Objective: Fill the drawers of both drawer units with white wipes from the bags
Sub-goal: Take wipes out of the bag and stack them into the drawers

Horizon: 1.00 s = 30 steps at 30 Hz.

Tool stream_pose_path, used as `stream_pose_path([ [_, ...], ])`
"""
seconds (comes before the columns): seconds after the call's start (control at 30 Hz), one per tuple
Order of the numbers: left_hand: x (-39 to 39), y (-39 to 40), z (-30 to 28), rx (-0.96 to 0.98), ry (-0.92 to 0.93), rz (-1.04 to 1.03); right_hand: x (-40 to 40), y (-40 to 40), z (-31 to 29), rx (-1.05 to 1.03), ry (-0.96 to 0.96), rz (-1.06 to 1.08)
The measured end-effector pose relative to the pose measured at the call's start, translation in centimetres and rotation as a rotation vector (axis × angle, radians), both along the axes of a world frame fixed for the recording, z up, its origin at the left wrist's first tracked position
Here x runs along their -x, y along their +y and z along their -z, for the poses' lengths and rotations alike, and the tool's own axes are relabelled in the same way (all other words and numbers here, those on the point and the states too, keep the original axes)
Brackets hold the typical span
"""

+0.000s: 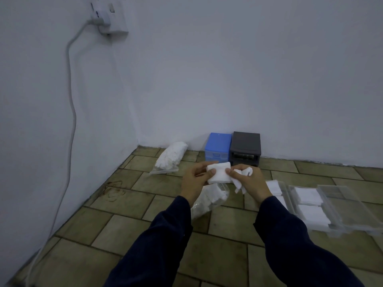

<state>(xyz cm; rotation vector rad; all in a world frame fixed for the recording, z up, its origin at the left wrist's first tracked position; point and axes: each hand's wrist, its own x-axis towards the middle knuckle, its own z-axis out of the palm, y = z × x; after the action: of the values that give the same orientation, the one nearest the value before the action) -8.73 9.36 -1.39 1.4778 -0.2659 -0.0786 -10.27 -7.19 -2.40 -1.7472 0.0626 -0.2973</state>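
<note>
A full bag of wipes [171, 156] lies far left on the floor; the left hand [194, 182] and right hand [249, 181] both pinch a folded white wipe [219, 172]; clear drawers [310, 206] with wipes lie near right

Both hands meet over the tiled floor [128, 230]: the left hand [193, 181] and right hand [249, 182] pinch a folded white wipe [219, 172] between them. At twelve o'clock stand a blue plastic drawer unit [217, 147] and a dark grey drawer unit [245, 148]; clear drawers [323, 206] holding wipes lie at three o'clock.
</note>
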Motion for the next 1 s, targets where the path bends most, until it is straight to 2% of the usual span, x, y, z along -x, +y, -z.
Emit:
stream_pose_path([
  [0.2,-0.2,-0.2,0.0,-0.023,0.004,-0.067,0.2,0.2,-0.4,-0.057,0.005,0.019],
  [0.4,-0.7,-0.1,0.4,-0.067,-0.029,-0.021,0.4,-0.2,-0.2,0.016,-0.011,-0.055],
  [0.63,-1.0,0.2,0.2,-0.123,-0.011,-0.192,1.1,0.0,-1.0,-0.175,0.05,-0.182],
  [0.77,-0.6,0.3,0.2,-0.185,-0.009,-0.143,0.8,0.1,-1.0,-0.227,0.028,-0.135],
  [0.87,0.0,0.1,-0.4,-0.119,0.049,-0.075,0.8,0.3,-1.1,-0.224,0.02,-0.073],
  [1.0,0.5,-0.5,-1.3,-0.064,0.123,-0.005,0.9,0.4,-1.3,-0.142,-0.049,-0.138],
])
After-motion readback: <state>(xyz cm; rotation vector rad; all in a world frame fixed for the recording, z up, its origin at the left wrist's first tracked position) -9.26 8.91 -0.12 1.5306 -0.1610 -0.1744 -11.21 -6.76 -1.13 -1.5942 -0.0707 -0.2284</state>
